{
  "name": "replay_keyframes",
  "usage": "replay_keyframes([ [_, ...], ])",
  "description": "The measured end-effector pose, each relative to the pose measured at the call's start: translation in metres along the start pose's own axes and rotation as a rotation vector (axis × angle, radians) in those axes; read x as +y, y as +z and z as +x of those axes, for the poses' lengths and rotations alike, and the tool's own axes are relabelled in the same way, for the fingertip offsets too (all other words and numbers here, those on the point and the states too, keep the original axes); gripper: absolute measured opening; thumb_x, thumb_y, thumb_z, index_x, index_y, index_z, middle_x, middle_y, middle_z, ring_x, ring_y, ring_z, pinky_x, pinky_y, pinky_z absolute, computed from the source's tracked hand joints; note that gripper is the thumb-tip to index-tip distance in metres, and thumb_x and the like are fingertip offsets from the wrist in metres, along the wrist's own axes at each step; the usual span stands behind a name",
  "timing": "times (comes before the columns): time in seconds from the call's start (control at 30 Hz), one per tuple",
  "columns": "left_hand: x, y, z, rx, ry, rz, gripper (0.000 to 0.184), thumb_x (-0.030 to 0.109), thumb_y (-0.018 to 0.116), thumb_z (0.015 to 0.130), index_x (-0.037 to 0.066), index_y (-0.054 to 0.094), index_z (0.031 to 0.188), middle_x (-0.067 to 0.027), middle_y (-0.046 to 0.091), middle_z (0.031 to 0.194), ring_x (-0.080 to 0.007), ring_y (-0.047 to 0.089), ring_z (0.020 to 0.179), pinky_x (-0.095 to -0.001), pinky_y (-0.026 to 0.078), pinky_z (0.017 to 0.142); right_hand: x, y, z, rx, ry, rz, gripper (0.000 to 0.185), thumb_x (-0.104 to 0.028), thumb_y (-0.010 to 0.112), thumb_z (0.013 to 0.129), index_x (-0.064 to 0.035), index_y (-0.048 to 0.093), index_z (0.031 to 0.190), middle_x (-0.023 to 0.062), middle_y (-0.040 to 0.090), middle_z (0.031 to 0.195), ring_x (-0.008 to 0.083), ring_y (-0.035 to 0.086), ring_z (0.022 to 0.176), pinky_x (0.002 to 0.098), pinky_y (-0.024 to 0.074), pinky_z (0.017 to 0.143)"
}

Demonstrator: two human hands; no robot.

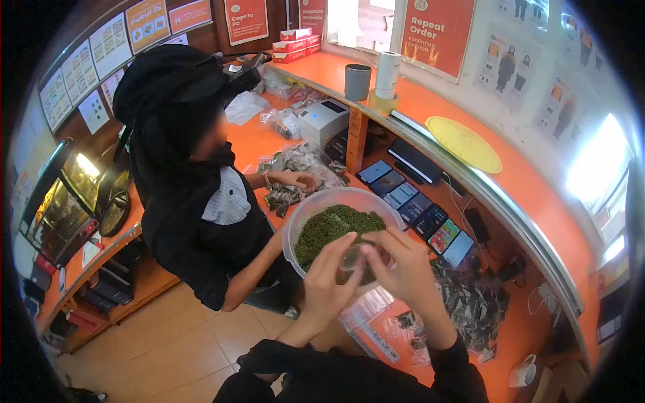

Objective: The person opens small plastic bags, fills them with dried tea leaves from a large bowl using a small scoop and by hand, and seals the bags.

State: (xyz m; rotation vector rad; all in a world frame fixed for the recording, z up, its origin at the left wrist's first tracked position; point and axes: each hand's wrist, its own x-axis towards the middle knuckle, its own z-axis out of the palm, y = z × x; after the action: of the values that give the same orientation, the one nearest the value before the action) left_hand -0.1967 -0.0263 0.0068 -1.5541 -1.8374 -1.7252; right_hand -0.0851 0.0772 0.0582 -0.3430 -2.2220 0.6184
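Both my hands are raised over the near rim of a translucent plastic tub. Chopped green leaves fill much of the tub. My left hand pinches one side of a small clear plastic bag, and my right hand pinches the other side. What the bag contains is too small to tell. Below my wrists lies a larger clear bag with a printed label. Many small filled packets are heaped beside my right forearm.
A co-worker in black stands at the left, one hand near the tub's rim. Another heap of packets lies behind the tub. Several phones line the counter near a label printer. A white mug stands at lower right.
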Motion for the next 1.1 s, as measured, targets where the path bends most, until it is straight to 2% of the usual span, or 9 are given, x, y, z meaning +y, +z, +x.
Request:
replay_keyframes([
  [0.03, -0.003, -0.004, 0.001, -0.009, -0.104, -0.011, 0.057, 0.004, 0.079, 0.076, 0.005, 0.061, 0.130, -0.0128, 0.068, 0.118, -0.0234, 0.068, 0.101, -0.0317, 0.055, 0.077, 0.012, -0.003, 0.005, -0.078, 0.017, -0.089, 0.012, -0.009, 0.071, 0.084, -0.0020, 0.069, 0.094, 0.0071, 0.059, 0.078, 0.0201, 0.059, 0.073, 0.0334, 0.0478, 0.070],
  [0.13, -0.021, -0.014, -0.002, -0.034, -0.235, -0.012, 0.059, 0.008, 0.079, 0.080, 0.005, 0.057, 0.135, -0.0113, 0.068, 0.121, -0.0120, 0.067, 0.078, -0.0235, 0.051, 0.061, 0.063, -0.004, 0.017, -0.247, -0.252, -0.663, 0.017, -0.011, 0.074, 0.074, -0.0063, 0.072, 0.091, 0.0051, 0.061, 0.083, 0.0213, 0.059, 0.090, 0.0385, 0.0430, 0.083],
  [0.17, -0.024, -0.016, -0.001, -0.025, -0.279, -0.039, 0.062, 0.009, 0.079, 0.081, 0.005, 0.055, 0.137, -0.0101, 0.068, 0.121, -0.0096, 0.064, 0.072, -0.0218, 0.048, 0.057, 0.076, -0.001, 0.018, -0.249, -0.252, -0.662, 0.017, -0.011, 0.074, 0.074, -0.0063, 0.072, 0.091, 0.0051, 0.061, 0.083, 0.0213, 0.059, 0.090, 0.0385, 0.0430, 0.083],
  [0.23, -0.029, -0.017, 0.000, 0.001, -0.354, -0.107, 0.067, 0.011, 0.079, 0.082, 0.006, 0.048, 0.142, -0.0084, 0.068, 0.122, -0.0051, 0.058, 0.059, -0.0187, 0.041, 0.053, 0.093, 0.005, 0.023, -0.667, -0.184, -0.852, 0.022, -0.011, 0.075, 0.063, -0.0117, 0.074, 0.085, 0.0038, 0.064, 0.091, 0.0206, 0.057, 0.102, 0.0398, 0.0378, 0.088],
  [0.33, -0.033, -0.020, -0.002, 0.026, -0.396, -0.107, 0.061, 0.012, 0.079, 0.083, 0.006, 0.052, 0.138, -0.0078, 0.068, 0.121, -0.0040, 0.057, 0.059, -0.0174, 0.037, 0.053, 0.100, 0.014, 0.031, -0.824, -0.162, -0.855, 0.021, -0.010, 0.073, 0.059, -0.0139, 0.074, 0.079, 0.0057, 0.065, 0.093, 0.0210, 0.058, 0.099, 0.0381, 0.0389, 0.085],
  [0.57, -0.042, -0.034, -0.005, -0.080, -0.586, -0.229, 0.049, 0.006, 0.078, 0.083, 0.004, 0.060, 0.129, -0.0072, 0.068, 0.122, 0.0015, 0.050, 0.057, -0.0159, 0.034, 0.052, 0.111, 0.037, 0.035, -0.522, -0.271, -0.532, 0.017, -0.012, 0.066, 0.071, -0.0139, 0.073, 0.087, 0.0056, 0.066, 0.087, 0.0218, 0.058, 0.099, 0.0418, 0.0401, 0.086],
  [0.73, -0.040, -0.043, -0.004, -0.030, -0.577, -0.314, 0.053, 0.001, 0.079, 0.080, 0.001, 0.061, 0.130, -0.0079, 0.066, 0.127, 0.0031, 0.043, 0.056, -0.0152, 0.032, 0.050, 0.109, 0.052, 0.024, -0.953, -0.057, -0.336, 0.015, -0.018, 0.059, 0.081, -0.0127, 0.072, 0.089, 0.0031, 0.068, 0.081, 0.0219, 0.054, 0.097, 0.0420, 0.0305, 0.091],
  [0.97, -0.048, -0.041, -0.001, -0.070, -0.558, -0.327, 0.051, 0.002, 0.080, 0.081, 0.000, 0.060, 0.128, -0.0052, 0.065, 0.126, 0.0023, 0.045, 0.057, -0.0163, 0.035, 0.051, 0.119, 0.026, 0.025, -0.612, 0.028, -0.299, 0.014, -0.015, 0.056, 0.082, -0.0116, 0.069, 0.082, 0.0057, 0.067, 0.081, 0.0237, 0.054, 0.097, 0.0435, 0.0294, 0.089],
  [1.1, -0.048, -0.025, 0.006, -0.102, -0.422, -0.149, 0.054, 0.006, 0.082, 0.076, 0.004, 0.061, 0.126, -0.0088, 0.062, 0.114, -0.0065, 0.055, 0.053, -0.0220, 0.043, 0.051, 0.111, 0.001, 0.031, -0.509, 0.040, -0.337, 0.014, -0.017, 0.058, 0.083, -0.0083, 0.068, 0.084, 0.0065, 0.068, 0.083, 0.0244, 0.054, 0.092, 0.0408, 0.0283, 0.088],
])
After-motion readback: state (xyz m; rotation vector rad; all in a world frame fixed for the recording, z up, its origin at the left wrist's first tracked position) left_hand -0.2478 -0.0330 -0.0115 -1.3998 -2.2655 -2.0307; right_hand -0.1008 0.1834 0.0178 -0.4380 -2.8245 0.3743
